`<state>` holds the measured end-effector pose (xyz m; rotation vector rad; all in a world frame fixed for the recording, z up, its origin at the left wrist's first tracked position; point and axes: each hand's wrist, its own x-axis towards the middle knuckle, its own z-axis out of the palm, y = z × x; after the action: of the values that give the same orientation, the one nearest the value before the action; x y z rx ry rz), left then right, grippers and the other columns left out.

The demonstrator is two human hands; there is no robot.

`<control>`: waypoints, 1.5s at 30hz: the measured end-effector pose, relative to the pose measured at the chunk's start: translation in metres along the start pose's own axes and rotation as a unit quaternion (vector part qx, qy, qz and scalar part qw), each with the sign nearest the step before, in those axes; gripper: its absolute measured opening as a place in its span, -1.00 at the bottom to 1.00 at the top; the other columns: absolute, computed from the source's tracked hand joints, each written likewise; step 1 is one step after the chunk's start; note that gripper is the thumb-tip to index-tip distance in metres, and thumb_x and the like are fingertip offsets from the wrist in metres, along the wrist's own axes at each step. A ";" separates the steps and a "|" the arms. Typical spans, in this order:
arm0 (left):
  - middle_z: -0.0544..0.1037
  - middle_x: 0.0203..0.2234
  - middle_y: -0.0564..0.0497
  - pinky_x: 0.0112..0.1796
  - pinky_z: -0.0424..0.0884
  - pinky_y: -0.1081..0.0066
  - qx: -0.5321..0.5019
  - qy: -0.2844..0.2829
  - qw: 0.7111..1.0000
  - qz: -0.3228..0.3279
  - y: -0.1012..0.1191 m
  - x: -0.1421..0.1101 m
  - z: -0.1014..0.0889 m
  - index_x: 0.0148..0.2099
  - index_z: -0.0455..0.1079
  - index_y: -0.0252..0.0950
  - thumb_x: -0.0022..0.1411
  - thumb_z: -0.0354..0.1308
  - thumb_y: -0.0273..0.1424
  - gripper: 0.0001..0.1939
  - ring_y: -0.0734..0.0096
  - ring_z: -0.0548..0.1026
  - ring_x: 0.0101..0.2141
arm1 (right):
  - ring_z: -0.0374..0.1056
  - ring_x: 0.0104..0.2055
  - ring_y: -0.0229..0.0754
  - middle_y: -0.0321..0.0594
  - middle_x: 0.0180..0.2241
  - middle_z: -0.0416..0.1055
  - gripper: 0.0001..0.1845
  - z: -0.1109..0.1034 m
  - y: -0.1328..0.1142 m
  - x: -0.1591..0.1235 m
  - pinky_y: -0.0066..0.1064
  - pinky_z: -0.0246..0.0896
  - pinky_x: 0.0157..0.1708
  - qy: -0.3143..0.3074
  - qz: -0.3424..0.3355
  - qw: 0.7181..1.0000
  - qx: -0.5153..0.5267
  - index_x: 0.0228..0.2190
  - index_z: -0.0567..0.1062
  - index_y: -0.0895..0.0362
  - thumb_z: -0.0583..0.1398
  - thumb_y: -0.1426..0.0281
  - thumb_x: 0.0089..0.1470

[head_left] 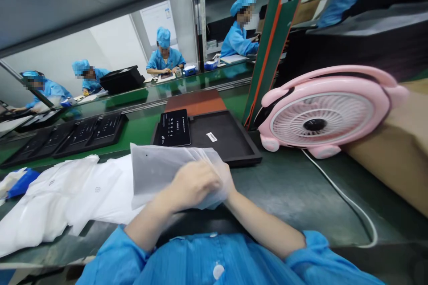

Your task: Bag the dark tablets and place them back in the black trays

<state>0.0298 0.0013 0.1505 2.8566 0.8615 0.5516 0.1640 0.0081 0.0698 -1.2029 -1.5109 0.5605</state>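
Holding a cloudy bag (154,173) over the bench (277,191), between both hands. Curling the left hand (197,182) loosely at the bag's crinkled end, too blurry to tell if pinching. Tucking the right hand (229,183) partly behind it, with fingers too hidden to tell. Beyond, a black tray (230,136) with a flat black thing (174,128). Leftward, white bags (73,191); rightward, a pink fan (354,84).

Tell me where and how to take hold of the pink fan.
Grip the middle of the carrying handle, probably best from above: it arches over the top of the pink fan, which stands on its stubby feet. Mind the white cord running out below it across the bench.
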 end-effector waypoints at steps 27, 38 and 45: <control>0.32 -0.68 0.14 -0.51 0.21 0.52 -0.172 0.230 0.862 -0.417 -0.025 -0.059 0.008 -0.53 0.26 -0.29 -0.04 0.07 -0.23 -0.77 0.51 0.28 -0.57 | 0.38 -0.46 -0.26 -0.32 -0.53 0.47 -0.81 -0.070 -0.104 0.135 -0.42 0.29 -0.40 -0.236 -0.069 0.968 0.048 -0.54 0.50 0.16 0.32 0.36 -0.34; 0.55 -0.39 -0.07 -0.36 0.38 0.42 -0.433 0.307 0.719 -0.448 -0.104 0.037 0.031 -0.27 0.44 -0.38 -0.12 0.26 -0.29 -0.66 0.35 0.48 -0.39 | 0.33 -0.51 -0.34 -0.27 -0.50 0.46 -0.63 -0.065 -0.052 0.056 -0.48 0.28 -0.47 -0.507 -0.079 0.839 0.182 -0.46 0.50 0.20 0.33 0.17 -0.28; 0.55 -0.34 -0.15 -0.34 0.41 0.41 -0.428 0.248 0.709 -0.502 -0.123 0.127 0.083 -0.19 0.42 -0.41 0.01 0.19 -0.43 -0.73 0.30 0.51 -0.32 | 0.37 -0.51 -0.32 -0.26 -0.59 0.42 -0.40 0.010 0.072 0.011 -0.50 0.28 -0.42 -0.676 0.231 0.648 0.263 -0.46 0.47 0.31 0.37 0.09 -0.51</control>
<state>0.0961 0.1745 0.0877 1.1227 1.4967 1.1222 0.1837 0.0478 0.0111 -0.5482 -1.8715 2.4704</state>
